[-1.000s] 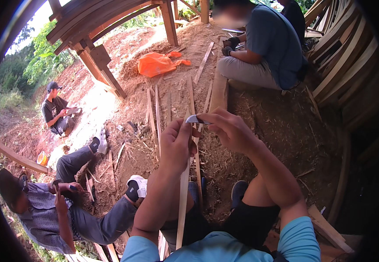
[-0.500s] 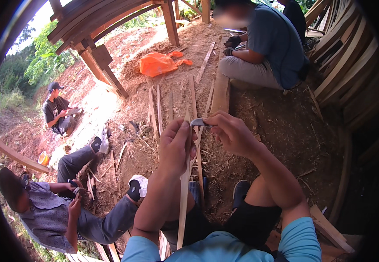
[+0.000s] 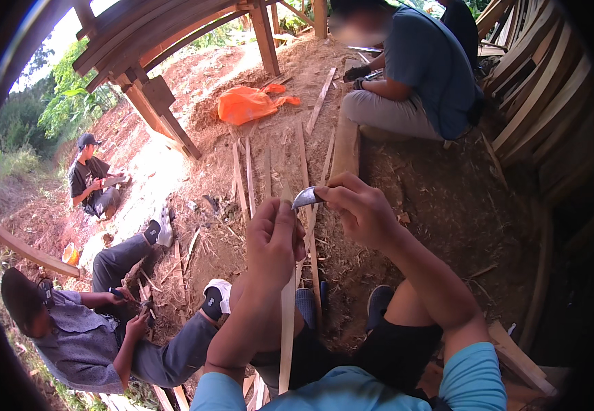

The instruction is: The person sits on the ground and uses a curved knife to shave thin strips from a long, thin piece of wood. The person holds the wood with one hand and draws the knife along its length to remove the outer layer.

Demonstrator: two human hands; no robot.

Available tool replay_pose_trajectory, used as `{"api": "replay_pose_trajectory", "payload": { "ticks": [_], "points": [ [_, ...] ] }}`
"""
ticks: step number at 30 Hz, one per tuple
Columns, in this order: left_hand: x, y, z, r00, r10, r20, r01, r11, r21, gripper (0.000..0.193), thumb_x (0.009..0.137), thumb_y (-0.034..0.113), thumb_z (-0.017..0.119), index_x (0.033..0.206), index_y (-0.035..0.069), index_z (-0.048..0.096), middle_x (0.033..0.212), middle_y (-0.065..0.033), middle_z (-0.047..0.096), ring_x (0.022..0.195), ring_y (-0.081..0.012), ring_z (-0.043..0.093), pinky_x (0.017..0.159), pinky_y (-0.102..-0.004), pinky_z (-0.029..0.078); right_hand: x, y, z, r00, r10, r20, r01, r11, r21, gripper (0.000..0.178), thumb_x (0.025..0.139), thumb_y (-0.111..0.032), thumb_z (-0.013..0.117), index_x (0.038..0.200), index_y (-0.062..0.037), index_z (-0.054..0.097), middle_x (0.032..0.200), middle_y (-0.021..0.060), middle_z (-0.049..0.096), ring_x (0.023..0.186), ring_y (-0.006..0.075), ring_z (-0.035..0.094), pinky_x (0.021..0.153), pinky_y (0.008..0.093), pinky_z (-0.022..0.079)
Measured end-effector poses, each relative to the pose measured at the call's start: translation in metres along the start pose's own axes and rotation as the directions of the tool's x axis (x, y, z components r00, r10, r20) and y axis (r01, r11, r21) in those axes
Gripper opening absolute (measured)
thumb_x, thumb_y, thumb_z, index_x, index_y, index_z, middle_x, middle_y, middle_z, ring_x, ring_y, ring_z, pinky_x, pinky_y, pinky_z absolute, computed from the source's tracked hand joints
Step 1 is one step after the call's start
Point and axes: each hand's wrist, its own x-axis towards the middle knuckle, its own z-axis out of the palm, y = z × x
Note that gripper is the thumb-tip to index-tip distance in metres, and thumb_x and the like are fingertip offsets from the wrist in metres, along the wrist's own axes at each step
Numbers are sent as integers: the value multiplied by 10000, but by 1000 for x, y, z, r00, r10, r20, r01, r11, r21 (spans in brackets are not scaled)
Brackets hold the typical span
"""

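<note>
My left hand [image 3: 273, 240] is closed round a long, pale wooden strip [image 3: 287, 335]. The strip runs from near my body, under my left forearm, up past my fingers to a narrow upper end. In my right hand [image 3: 357, 211] is a small knife with a short, curved grey blade [image 3: 304, 198]; its handle is mostly hidden by my fingers. The blade tilts down to the left, and its tip is close by my left thumb at the strip's upper end. Whether the edge touches the wood I cannot tell.
Thin wooden strips [image 3: 249, 179] lie on the dirt ahead, with an orange plastic bag [image 3: 247, 105] beyond. People sit at left, lower left and far right. A thick beam [image 3: 346, 147] lies beside the right-hand person. Planks [image 3: 542, 103] lean at right; a wooden frame [image 3: 267, 42] stands at back.
Both hands have shifted slightly, the left one lower. The knife blade has gone from nearly level to tilted, tip downward. The lower-left person's hands have moved a little to the right.
</note>
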Motion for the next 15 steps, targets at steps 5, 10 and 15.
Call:
{"api": "replay_pose_trajectory", "payload": {
  "ticks": [5, 10, 15],
  "points": [
    [10, -4, 1, 999, 0, -36, -3, 995, -102, 212, 989, 236, 461, 942, 42, 534, 629, -10, 510, 434, -56, 429, 389, -193, 351, 8, 1, 17, 991, 94, -97, -89, 995, 52, 304, 803, 2, 586, 1078, -124, 620, 881, 74, 592, 727, 271, 645, 612, 373, 529],
    [22, -7, -4, 997, -48, -58, 42, 995, -96, 206, 984, 237, 469, 943, 48, 539, 637, -1, 507, 449, -55, 431, 412, -188, 355, 8, 2, 30, 983, 137, -120, -145, 988, -56, 333, 810, 63, 561, 1106, -87, 595, 894, 118, 599, 735, 302, 640, 601, 367, 513],
    [27, -9, -13, 994, -88, -67, 85, 995, -51, 208, 980, 240, 475, 937, 49, 546, 644, -2, 514, 453, -57, 437, 415, -188, 354, 9, -6, 29, 971, 221, -86, -231, 966, -119, 317, 827, 20, 563, 1111, -118, 598, 891, 117, 606, 769, 319, 640, 625, 383, 514]
  ]
}}
